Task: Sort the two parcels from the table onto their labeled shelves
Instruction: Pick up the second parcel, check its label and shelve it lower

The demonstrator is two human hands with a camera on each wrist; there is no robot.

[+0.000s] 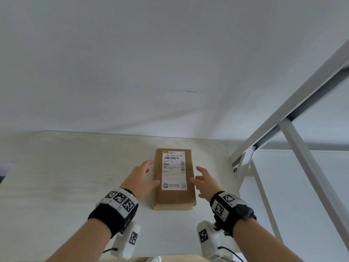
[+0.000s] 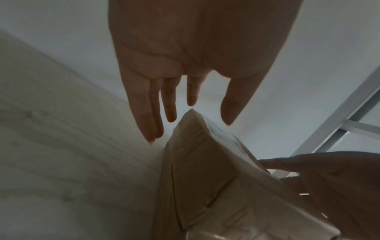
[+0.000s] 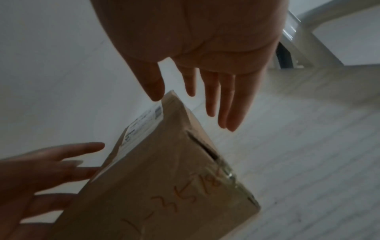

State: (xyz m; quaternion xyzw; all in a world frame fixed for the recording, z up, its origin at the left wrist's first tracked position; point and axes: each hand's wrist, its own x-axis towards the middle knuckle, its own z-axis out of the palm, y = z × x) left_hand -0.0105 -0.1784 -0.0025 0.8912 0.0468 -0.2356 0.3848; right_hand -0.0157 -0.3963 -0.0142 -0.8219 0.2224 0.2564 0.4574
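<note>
While parcel (image 1: 174,178) lies on shelf (image 1: 75,176), left hand (image 1: 142,178) and right hand (image 1: 204,183) flank it — fingers spread, holding nothing.

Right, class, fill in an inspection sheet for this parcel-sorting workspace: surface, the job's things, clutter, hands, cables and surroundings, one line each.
Surface: pale whitish table, faintly streaked.
Job's things: one brown cardboard parcel lies flat on the table, white shipping label facing up, orange handwriting on its near end in the right wrist view; a second parcel is not clearly seen.
Clutter: nothing seen.
Hands: left hand and right hand flank the parcel's long sides, fingers straight, neither gripping it; contact cannot be told.
Cables: a thin black cable runs from the right wrist camera, another from the left.
Surroundings: white metal shelf frame to the right; plain white wall behind.
</note>
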